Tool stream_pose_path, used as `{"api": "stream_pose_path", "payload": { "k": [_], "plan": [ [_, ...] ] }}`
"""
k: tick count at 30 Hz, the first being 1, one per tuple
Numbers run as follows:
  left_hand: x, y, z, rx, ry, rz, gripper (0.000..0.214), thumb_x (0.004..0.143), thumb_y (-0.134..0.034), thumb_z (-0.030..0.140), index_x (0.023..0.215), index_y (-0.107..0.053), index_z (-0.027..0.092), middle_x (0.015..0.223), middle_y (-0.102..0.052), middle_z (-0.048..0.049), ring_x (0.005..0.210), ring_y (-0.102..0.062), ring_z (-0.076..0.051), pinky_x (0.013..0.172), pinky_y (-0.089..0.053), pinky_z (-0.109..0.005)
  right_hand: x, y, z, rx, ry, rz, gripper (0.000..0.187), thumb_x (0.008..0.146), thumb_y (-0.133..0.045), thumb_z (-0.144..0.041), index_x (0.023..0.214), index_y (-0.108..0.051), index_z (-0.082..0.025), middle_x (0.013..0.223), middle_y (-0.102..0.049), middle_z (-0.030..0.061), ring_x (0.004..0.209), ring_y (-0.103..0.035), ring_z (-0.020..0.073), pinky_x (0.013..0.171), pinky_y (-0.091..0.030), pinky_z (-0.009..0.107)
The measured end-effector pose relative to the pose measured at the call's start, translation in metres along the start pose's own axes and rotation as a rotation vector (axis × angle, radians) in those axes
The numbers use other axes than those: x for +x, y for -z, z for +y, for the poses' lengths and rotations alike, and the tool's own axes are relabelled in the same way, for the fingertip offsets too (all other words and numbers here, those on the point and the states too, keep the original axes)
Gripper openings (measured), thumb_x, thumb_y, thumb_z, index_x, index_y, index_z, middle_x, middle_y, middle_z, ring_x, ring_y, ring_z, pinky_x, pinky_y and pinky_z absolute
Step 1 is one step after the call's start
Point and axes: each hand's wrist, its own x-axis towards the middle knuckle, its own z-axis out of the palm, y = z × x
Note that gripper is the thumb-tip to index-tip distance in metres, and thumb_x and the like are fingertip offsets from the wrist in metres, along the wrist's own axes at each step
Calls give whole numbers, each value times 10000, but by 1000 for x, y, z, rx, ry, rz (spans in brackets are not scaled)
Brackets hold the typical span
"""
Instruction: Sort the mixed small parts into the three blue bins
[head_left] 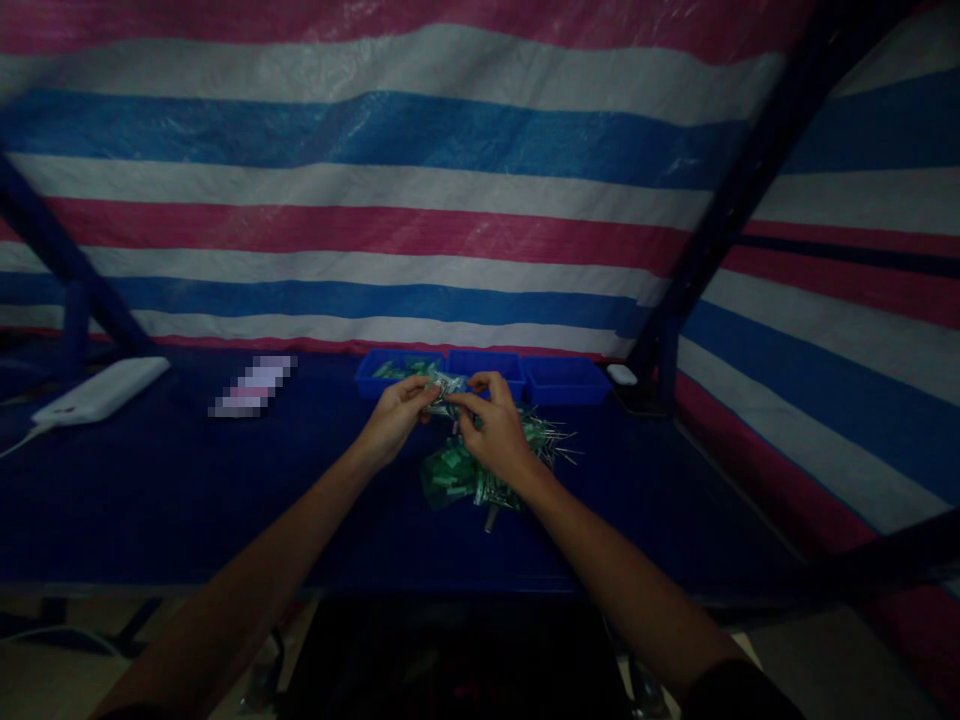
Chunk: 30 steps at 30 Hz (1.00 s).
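Both my hands meet over the middle of a dark blue table [187, 490]. My left hand [394, 418] and my right hand [491, 425] are closed in pinches on a small bunch of green parts with thin metal leads [445, 386], held between them. Under my right hand lies a heap of the same green parts [454, 475], their wire leads sticking out to the right. A small metal cylinder [490, 518] lies at the heap's near edge.
Three blue trays stand in a row behind my hands: left [379, 384], middle [486, 362] and right [566, 381]; the left one holds green parts. A white power bank [101, 390] with a cable lies far left. A striped tarpaulin [450, 180] hangs behind.
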Motion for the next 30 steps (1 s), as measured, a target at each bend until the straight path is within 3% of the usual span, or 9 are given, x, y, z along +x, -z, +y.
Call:
{"api": "stream_pose_path", "payload": {
  "k": [4, 9, 13, 16, 18, 21, 26, 28, 30],
  "plan": [
    [-2, 3, -1, 410, -367, 84, 151, 724, -599, 286, 818, -591, 168, 821, -528, -18, 748, -516, -134, 538, -406, -205, 3, -3, -1, 130, -225, -31, 171, 733, -560, -220, 861, -667, -181, 952, -502, 62, 927, -474, 189, 834, -394, 349],
    [-9, 0, -1, 763, -675, -84, 100, 754, -564, 199, 844, -607, 188, 1024, -461, -51, 992, -469, -183, 833, -433, -328, 7, -1, -2, 360, -451, -81, 326, 829, -446, -389, 643, -576, -155, 538, -449, -27, 529, -414, 99, 518, -351, 235],
    [-11, -3, -3, 894, -635, -160, 185, 763, -580, 272, 933, -599, 201, 1125, -435, -69, 1052, -435, -208, 951, -358, -378, 10, 15, -12, 130, -198, 218, 206, 833, -460, -279, 736, -599, -164, 621, -518, -6, 568, -440, 105, 557, -363, 246],
    [-9, 0, -7, 969, -534, -298, 211, 812, -516, 326, 972, -581, 204, 998, -542, -55, 974, -486, -201, 900, -383, -368, 19, 32, -27, 38, 15, 479, 186, 847, -449, -243, 936, -602, -188, 781, -586, 26, 679, -501, 133, 648, -400, 284],
    [-6, 3, -12, 1018, -472, -343, 222, 836, -475, 347, 957, -587, 199, 933, -585, -49, 911, -513, -196, 857, -396, -356, 29, 38, -35, -13, 91, 556, 208, 855, -443, -248, 993, -592, -204, 865, -601, 40, 762, -518, 153, 725, -401, 320],
    [-4, 7, -22, 1080, -394, -346, 241, 818, -499, 361, 961, -602, 197, 949, -602, -59, 910, -523, -204, 834, -400, -346, 49, 31, -37, -138, 125, 360, 231, 861, -446, -268, 1027, -600, -222, 915, -611, 43, 909, -497, 186, 843, -355, 370],
    [0, 13, -30, 1093, -288, -344, 267, 781, -550, 368, 986, -592, 203, 1021, -607, -50, 972, -514, -212, 847, -397, -346, 62, 23, -8, -313, 6, -381, 543, 727, -610, -441, 1213, -501, -222, 1104, -562, 100, 1099, -387, 285, 847, -339, 438],
    [1, 14, -28, 1092, -286, -319, 244, 807, -512, 365, 977, -589, 209, 1000, -618, -35, 954, -520, -201, 849, -394, -344, 51, 35, 6, -272, -47, -449, 522, 739, -594, -446, 1204, -508, -225, 1106, -563, 92, 1077, -419, 266, 851, -346, 429],
    [1, 14, -25, 1083, -298, -309, 235, 828, -474, 375, 957, -593, 218, 963, -629, -20, 924, -527, -190, 843, -391, -337, 32, 51, 15, -219, -107, -354, 378, 766, -571, -397, 1093, -586, -209, 999, -608, 68, 1013, -467, 229, 859, -356, 387]
  ]
}}
